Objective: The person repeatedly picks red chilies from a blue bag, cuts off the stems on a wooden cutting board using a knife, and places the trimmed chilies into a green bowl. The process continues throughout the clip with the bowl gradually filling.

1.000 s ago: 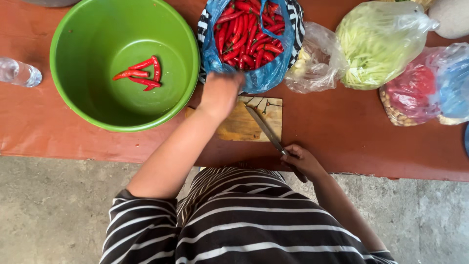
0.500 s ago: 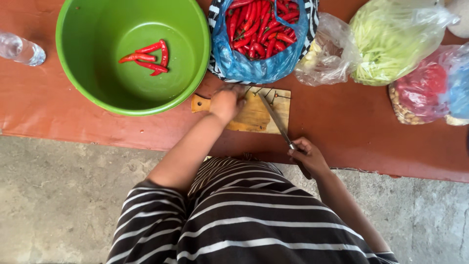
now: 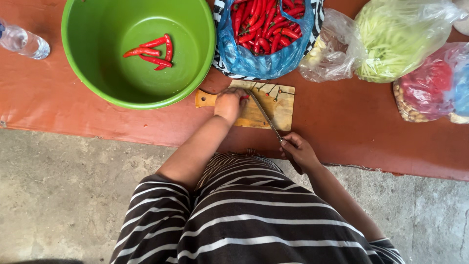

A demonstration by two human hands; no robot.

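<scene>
One small red chili (image 3: pixel 243 98) lies on the wooden cutting board (image 3: pixel 278 110), mostly hidden under the left hand (image 3: pixel 228 103); only a short glossy red bit shows beside the fingers, which are curled down and pinning it to the board. The board is pale, rectangular, with a short handle at its left end and a few thin green stems scattered near its far edge. The right hand (image 3: pixel 298 151) has its fingers wrapped tight around the handle of a knife (image 3: pixel 264 113), whose slim blade slants across the board with its tip just beside the chili. The board sits on the reddish tabletop (image 3: pixel 342 127), just beside a green basin (image 3: pixel 97 73) holding a few whole red chilies, and in front of a blue bag (image 3: pixel 244 61) full of more.
</scene>
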